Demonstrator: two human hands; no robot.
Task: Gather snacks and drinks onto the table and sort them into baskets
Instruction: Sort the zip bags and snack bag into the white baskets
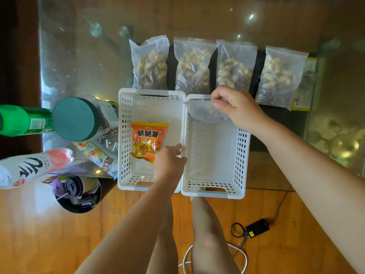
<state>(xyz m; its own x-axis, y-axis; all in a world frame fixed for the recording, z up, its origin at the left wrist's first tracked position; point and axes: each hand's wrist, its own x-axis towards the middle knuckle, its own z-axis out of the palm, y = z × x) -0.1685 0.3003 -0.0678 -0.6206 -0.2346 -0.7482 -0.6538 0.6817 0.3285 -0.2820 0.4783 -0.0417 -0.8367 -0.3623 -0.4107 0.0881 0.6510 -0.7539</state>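
Here your right hand [235, 107] pinches a zip bag [207, 113] hanging over the right basket's [243, 155] far end; your left hand [170, 161] apparently grips that basket's near rim.

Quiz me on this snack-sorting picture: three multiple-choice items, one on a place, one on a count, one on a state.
1. Where is the orange snack packet?
A. in the left basket
B. in the right basket
C. on the floor

2. How many zip bags of nuts lie in the row beyond the baskets?
A. two
B. four
C. six

3. What is the right hand doing?
A. resting flat
B. pinching a zip bag over the right basket
C. gripping a bottle

Answers: 1 A, it lies on that basket's floor; 2 B, four lie side by side; 3 B, its fingers pinch the bag's top edge.
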